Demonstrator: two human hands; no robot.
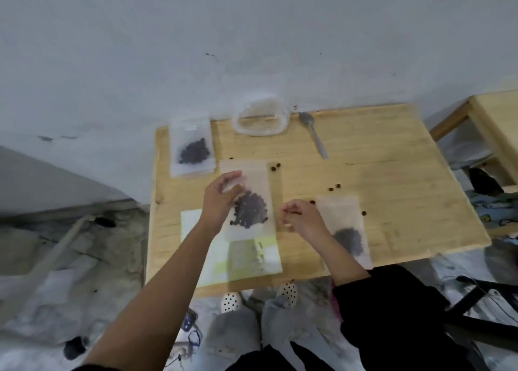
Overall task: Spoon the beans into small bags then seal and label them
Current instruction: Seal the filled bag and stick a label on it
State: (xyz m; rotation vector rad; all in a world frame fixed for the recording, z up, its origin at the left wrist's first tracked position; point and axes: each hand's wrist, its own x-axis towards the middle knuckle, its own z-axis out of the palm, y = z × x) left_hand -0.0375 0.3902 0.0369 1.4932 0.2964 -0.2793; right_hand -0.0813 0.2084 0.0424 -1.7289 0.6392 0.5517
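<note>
While the bag [253, 180] is held at the middle of the table [378, 180], its long side is pointed away from the person. It is clear and pale, and a dark heap of beans [250, 209] is seen inside. Its left edge is pinched by the left hand [220, 199]. The right hand [301, 219] is curled just beside it; what it holds cannot be told.

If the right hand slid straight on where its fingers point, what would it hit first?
Probably the middle bag of beans, just left of the right hand, though depth is unclear.
</note>
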